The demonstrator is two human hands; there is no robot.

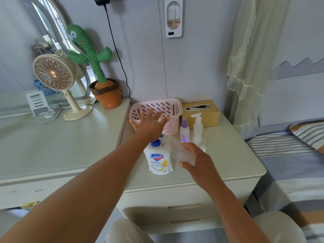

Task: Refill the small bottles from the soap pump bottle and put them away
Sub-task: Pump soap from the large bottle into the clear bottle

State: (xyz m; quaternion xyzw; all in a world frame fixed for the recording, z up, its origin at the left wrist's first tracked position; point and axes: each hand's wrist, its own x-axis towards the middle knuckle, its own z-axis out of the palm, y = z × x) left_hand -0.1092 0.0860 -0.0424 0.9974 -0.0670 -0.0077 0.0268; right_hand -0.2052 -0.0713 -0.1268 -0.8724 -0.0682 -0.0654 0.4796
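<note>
A white Safeguard soap pump bottle (159, 162) with a blue pump head stands at the front of the nightstand. My left hand (149, 124) rests flat on that pump head, fingers spread. My right hand (198, 161) holds a clear small bottle (180, 151), tilted with its mouth up against the pump spout. Behind stand a purple-capped spray bottle (184, 131) and a white small pump bottle (197, 128). A small white cap (203, 147) lies beside my right hand.
A pink slotted basket (173, 109) sits at the back of the nightstand (228, 155), a gold tissue box (206, 112) to its right. On the desk to the left stand a fan (57, 79), a cactus toy (98, 67) and a phone stand (37, 103). A bed (289, 155) lies right.
</note>
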